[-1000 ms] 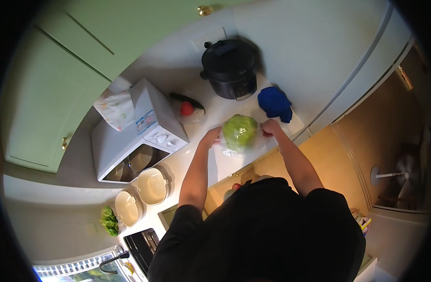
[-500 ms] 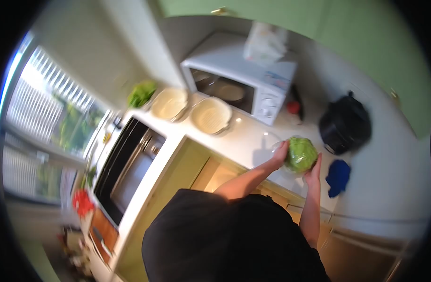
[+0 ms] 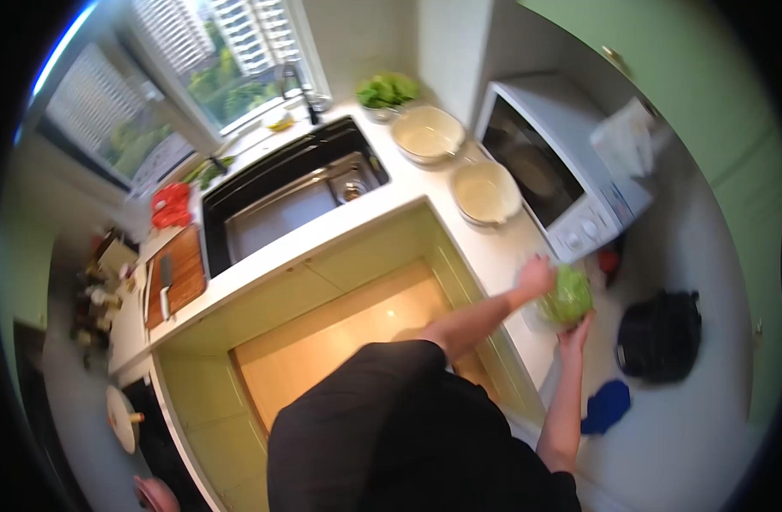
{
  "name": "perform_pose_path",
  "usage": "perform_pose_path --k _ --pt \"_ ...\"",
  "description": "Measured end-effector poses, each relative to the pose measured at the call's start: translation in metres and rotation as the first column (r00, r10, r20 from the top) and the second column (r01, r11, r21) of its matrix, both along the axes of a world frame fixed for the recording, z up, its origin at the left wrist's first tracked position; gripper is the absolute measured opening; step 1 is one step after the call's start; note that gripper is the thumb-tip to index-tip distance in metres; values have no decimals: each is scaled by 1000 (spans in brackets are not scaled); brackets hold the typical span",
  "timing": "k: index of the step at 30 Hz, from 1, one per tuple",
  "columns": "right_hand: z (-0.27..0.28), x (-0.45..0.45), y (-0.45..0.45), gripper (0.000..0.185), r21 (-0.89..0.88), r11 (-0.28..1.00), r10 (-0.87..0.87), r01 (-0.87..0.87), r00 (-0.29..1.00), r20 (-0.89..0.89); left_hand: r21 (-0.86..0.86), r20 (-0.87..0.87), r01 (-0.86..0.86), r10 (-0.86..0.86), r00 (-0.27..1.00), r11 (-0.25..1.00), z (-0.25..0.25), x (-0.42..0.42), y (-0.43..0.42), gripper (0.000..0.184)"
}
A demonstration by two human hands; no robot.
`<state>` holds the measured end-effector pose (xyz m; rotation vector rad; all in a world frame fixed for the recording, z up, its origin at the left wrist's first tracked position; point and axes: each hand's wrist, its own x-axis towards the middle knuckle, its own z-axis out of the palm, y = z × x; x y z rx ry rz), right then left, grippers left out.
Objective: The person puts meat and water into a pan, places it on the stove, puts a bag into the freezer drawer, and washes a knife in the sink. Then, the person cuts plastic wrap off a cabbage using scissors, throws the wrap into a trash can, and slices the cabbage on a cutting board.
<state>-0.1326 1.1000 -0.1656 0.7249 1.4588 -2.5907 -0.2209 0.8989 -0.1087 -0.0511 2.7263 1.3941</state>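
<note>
A round green lettuce [image 3: 568, 295] in clear plastic film is over the white counter [image 3: 540, 354], right of centre in the head view. On its left side is my left hand [image 3: 536, 275], blurred, with its fingers closed at the film. My right hand [image 3: 576, 331] grips the lettuce from its near right side. Two cream baskets [image 3: 427, 132] stand further along the counter, beside a white microwave [image 3: 570, 158]. A black cooker [image 3: 660, 338] and a blue cloth [image 3: 607, 407] are to the right of the lettuce.
A black sink [image 3: 284, 205] with a dark faucet [image 3: 310, 102] lies below the window. Leafy greens [image 3: 387, 90] sit by the baskets. At the left are a cutting board [image 3: 186, 271] with a knife [image 3: 165, 286] and a red bag [image 3: 171, 206]. A red item [image 3: 608, 260] is beside the microwave.
The view has swung left towards the sink and window. Both hands have come in against the lettuce, which was lying between them. My left hand has since shifted over the film at its upper left.
</note>
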Motion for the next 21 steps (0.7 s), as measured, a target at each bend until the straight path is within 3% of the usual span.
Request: perform_pose_path --k 1,2,3,6,8,9,10,12,13,14,15,16,17,18,19,20,21 --pt "16 11 -10 73 10 999 34 -33 984 -176 -68 -383 30 -54 922 997 -48 -2 10 38" --pt "26 21 -21 65 183 971 -118 156 972 -204 28 -546 27 -7 838 999 -41 9 16 37" --pt "-1 23 2 58 274 958 -102 88 994 39 92 -525 85 -24 850 992 -20 8 7 35" --pt "10 13 -18 54 478 860 -267 180 956 121 150 -548 178 -68 834 973 55 34 -13 38" --pt "19 13 -11 60 702 696 -213 153 977 -2 148 -499 67 16 867 987 38 29 19 42" --pt "6 8 -5 48 855 494 -283 159 959 -15 144 -478 -21 89 874 989 27 27 13 43" --pt "-7 9 3 52 869 453 -273 198 959 -76 206 -330 17 53 943 978 18 21 12 45" --pt "17 30 -5 60 886 376 -239 271 952 -190 341 -13 49 -47 999 939 -8 10 4 49" --pt "31 35 -11 62 760 579 -321 294 940 -118 453 39 78 -108 993 888 -30 2 4 57" --pt "49 31 -14 63 591 742 -369 317 929 -35 238 -351 391 -296 888 889 -76 -18 20 58" --pt "57 18 -30 65 377 881 -339 287 938 78 -106 -608 527 -474 637 843 -137 -44 27 58" --pt "52 18 -32 69 225 954 -235 200 961 145 -242 -849 300 -352 395 923 -209 -62 51 57" --pt "15 8 -16 67 26 999 -32 36 988 -149 -206 -651 383 -418 633 901 -187 -55 60 54" --pt "22 5 -29 68 -7 998 -58 58 978 -200 -235 -352 419 -479 804 877 -167 -53 68 60" --pt "20 9 -28 67 -57 995 -89 79 979 -183 140 -11 261 -262 965 955 -120 -25 61 58" --pt "28 15 -32 72 -98 992 -101 86 983 -157 376 150 52 -116 982 925 8 27 11 74" --pt "37 22 -44 76 -64 989 -143 134 977 -160 438 130 -6 -57 990 899 -2 28 12 88"
